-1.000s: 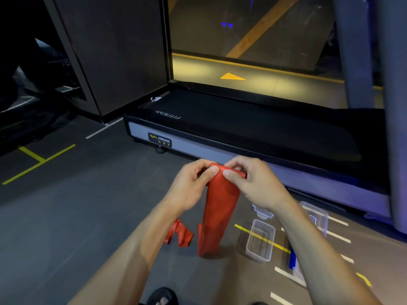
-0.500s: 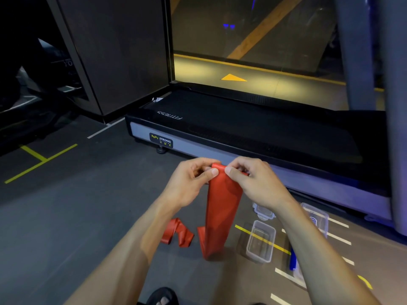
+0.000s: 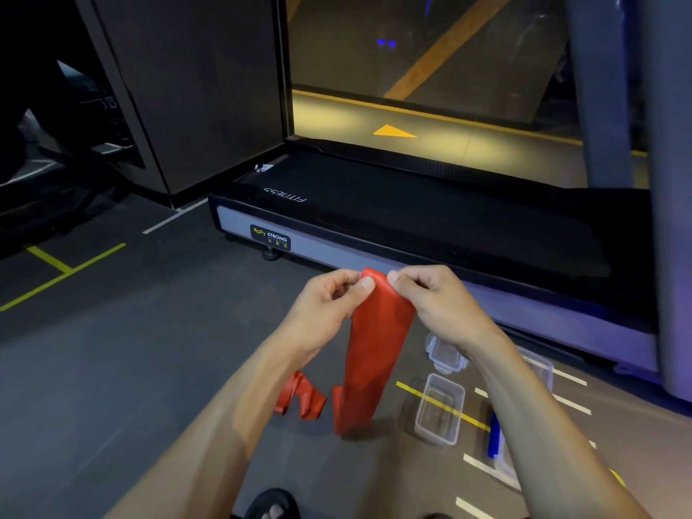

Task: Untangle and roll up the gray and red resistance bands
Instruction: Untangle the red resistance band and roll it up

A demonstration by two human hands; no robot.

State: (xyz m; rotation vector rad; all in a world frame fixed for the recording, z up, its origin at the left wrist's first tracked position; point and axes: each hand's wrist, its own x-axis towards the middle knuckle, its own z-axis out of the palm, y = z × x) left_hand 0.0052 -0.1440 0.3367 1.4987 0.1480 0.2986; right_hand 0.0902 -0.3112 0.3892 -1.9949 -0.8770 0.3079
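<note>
Hands: left hand (image 3: 329, 309) and right hand (image 3: 438, 305) pinching top edge of red resistance band (image 3: 374, 354); lower end trailing on floor (image 3: 112, 368).

Left hand (image 3: 325, 308) and right hand (image 3: 434, 301) raised together, fingertips pinched.

Blue object (image 3: 494, 436) – half hidden behind right forearm (image 3: 543, 425) – unidentifiable.

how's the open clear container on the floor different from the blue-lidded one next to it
The open container has no lid on; the lidded container carries a blue lid edge. The open container shows whole and looks empty, while the right forearm hides much of the lidded one, so its contents cannot be told. Both are clear plastic and sit on the floor.
</note>
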